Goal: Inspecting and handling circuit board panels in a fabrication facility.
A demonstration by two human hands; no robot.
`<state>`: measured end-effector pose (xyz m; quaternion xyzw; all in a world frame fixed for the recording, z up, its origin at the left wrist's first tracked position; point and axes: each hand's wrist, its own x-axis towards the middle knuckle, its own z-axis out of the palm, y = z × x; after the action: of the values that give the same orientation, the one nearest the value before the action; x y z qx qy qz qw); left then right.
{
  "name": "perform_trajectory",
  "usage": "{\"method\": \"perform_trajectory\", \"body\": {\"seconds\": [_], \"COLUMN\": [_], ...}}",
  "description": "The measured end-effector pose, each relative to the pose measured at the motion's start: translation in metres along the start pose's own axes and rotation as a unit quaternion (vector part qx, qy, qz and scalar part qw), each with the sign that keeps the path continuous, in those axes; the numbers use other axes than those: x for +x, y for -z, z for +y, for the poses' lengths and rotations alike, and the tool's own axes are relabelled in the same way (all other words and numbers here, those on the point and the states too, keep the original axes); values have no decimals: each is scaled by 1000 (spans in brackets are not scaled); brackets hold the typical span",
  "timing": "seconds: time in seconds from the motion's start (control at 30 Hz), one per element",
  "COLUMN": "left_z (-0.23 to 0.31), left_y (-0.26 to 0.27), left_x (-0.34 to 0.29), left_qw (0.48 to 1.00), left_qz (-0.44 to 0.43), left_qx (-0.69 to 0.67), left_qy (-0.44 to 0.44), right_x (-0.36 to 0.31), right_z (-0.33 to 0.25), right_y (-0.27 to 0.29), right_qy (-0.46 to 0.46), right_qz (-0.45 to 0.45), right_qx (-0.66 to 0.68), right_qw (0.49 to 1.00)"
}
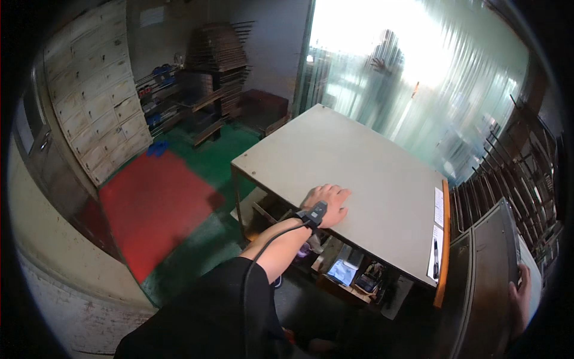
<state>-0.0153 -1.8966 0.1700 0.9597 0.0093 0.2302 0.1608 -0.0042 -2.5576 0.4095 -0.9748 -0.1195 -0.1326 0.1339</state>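
Note:
My left hand [327,202] lies palm down near the front left edge of a pale grey tabletop [365,155], fingers spread and nothing in them. A black strap with a small dark device [314,215] and a cable sits on that wrist. At the far right, my right hand [522,293] is closed round the edge of a grey panel [496,263], which looks like a cabinet door. Part of this hand is hidden by the panel and the dark rim of the picture. On the table's right edge lie white paper sheets [438,236] and a black pen [436,260].
An open drawer [344,290] under the table holds a blue packet and small items. Pale lockers [98,102] and stacked racks [221,66] stand at left. A translucent strip curtain [412,90] hangs behind, with a person beyond. More metal racks [508,173] fill the right.

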Motion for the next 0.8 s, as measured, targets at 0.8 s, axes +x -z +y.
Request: {"method": "perform_trajectory", "body": {"seconds": [0.8], "left_z": [-9], "left_y": [-13], "left_x": [3], "left_qw": [998], "left_qz": [37], "left_qx": [-2], "left_qy": [-43], "right_x": [-11], "right_z": [-85], "right_y": [4], "right_qy": [62], "right_qz": [28], "right_qx": [-124], "right_qw": [990]}}
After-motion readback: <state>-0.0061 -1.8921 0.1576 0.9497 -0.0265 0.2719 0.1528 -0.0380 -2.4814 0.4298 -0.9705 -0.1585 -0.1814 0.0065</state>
